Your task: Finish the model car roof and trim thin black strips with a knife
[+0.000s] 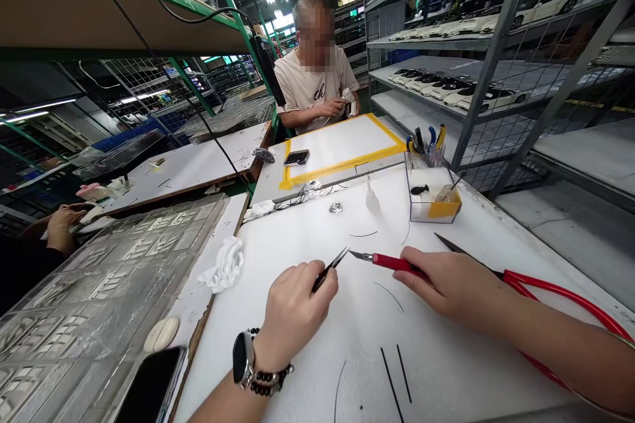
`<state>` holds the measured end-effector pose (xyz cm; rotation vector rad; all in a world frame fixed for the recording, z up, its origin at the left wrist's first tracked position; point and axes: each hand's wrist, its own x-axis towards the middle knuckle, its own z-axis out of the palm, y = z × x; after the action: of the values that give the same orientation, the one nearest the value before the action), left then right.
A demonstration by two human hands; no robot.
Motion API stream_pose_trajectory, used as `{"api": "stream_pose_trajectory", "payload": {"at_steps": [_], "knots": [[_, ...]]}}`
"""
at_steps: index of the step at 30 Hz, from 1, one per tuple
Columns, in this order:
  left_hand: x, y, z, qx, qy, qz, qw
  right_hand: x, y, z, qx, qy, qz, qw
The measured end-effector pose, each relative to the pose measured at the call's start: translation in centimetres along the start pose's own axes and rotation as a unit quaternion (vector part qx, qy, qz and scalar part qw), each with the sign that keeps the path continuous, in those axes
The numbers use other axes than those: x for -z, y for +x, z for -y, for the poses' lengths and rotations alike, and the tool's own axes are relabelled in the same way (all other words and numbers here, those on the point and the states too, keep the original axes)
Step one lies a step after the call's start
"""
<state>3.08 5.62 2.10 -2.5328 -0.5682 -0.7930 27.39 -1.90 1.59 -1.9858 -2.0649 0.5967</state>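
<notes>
My left hand [299,301] is closed around a pair of dark tweezers [329,270], their tips pointing up and to the right. In my right hand [441,281] is a red-handled craft knife [397,263], its blade pointing left. Tweezer tips and knife tip almost meet above the white work surface [307,370]; whether they touch, or pinch something tiny, I cannot tell. Thin dark curved strands lie around them, one [389,296] just below the knife. Nearer to me rest two straight black strips [393,383]. Red-handled scissors [516,277] lie partly under my right forearm.
A clear box [432,201] with tools behind it stands at the back right. Crumpled tissue [225,264], a phone [151,386] and trays of pale parts [99,297] are on the left. Across the table sits a person [317,89]; another person's hand [62,228] shows far left.
</notes>
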Motion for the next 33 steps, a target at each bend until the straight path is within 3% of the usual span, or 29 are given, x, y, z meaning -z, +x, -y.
{"api": "stream_pose_trajectory", "payload": {"at_steps": [13,18,20,25,33], "knots": [[-0.1,0.1,0.0,-0.011,-0.007,0.0,1.0,0.0,0.2,0.3,-0.048,-0.031,-0.002,0.998],[0.3,0.3,0.0,-0.016,-0.029,-0.034,0.999,0.8,0.8,-0.8,-0.145,-0.061,-0.085,0.984],[0.4,0.3,0.1,-0.014,-0.031,-0.03,0.999,1.0,0.7,-0.8,-0.12,-0.034,-0.099,0.987],[-0.1,0.2,0.3,0.005,-0.037,-0.01,0.999,0.4,-0.1,0.0,0.004,0.036,-0.023,0.999],[-0.3,-0.2,0.1,0.042,-0.091,0.017,0.995,0.1,-0.3,0.0,0.049,0.01,-0.027,0.998]]}}
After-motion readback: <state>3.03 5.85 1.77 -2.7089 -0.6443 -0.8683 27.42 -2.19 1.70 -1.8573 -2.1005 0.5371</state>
